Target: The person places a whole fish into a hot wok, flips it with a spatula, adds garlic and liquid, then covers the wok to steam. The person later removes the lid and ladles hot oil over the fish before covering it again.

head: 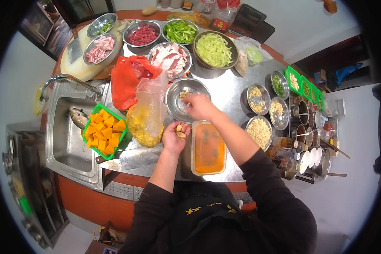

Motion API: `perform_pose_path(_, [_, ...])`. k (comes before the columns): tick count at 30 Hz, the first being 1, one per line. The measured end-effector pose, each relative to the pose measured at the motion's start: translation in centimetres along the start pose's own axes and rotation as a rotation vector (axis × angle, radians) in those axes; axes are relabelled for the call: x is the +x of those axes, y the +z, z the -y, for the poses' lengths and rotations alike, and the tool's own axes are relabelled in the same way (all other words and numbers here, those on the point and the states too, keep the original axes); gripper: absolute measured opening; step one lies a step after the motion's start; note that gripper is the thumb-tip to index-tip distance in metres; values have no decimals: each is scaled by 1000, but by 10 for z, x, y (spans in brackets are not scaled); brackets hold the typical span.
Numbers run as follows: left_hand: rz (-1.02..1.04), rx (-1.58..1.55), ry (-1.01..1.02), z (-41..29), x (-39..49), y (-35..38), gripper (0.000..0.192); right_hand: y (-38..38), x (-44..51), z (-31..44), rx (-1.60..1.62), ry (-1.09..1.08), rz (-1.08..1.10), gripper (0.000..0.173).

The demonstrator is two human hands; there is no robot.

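Observation:
My left hand (175, 139) is palm up just below a steel bowl, with several pale yellow slices (180, 133), possibly ginger, lying in its half-curled fingers. Over the right side of that steel bowl (173, 106) reaches my right hand (199, 106), fingers bent downward; whether they pinch anything is hidden. A few similar small pieces (184, 94) lie in the bowl. Directly below it stands a lidded plastic container (208, 149) with orange contents, partly under my right forearm. A clear plastic bag with yellow contents (144, 125) sits left of my left hand.
At left are a sink (73, 136) holding a fish (78, 118), a green basket of cut pumpkin (104, 131) and a cleaver (74, 50) on a round board. Bowls of sliced meat (170, 59) and shredded greens (215, 50) stand behind; bowls of chopped garlic (258, 131) stand right.

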State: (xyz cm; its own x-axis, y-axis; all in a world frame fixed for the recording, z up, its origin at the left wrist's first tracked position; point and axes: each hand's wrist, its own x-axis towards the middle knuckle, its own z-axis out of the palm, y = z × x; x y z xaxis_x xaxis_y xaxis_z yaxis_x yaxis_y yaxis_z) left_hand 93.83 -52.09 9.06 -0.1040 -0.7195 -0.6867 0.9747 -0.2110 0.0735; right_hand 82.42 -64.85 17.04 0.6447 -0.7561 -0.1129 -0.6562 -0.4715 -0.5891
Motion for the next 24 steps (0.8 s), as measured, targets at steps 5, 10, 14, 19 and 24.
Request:
perform_pose_path(5, [-36, 13, 4, 4, -1, -11, 10, 21, 35, -42, -334, -22, -95, 21])
perform_pose_path(10, [-44, 22, 18, 8, -9, -9, 13, 29, 32, -60, -322, 79, 10, 13])
perform_pose_path(14, [-56, 35, 53, 9, -17, -9, 15, 6, 22, -46, -242, 86, -34, 14])
perform_pose_path(19, [23, -2, 130, 11, -40, -12, 21, -11, -28, 21, -94, -133, 113, 16])
perform_pose_path(24, [214, -133, 284, 23, -104, -37, 35, 2, -104, 94, 206, -460, 135, 16])
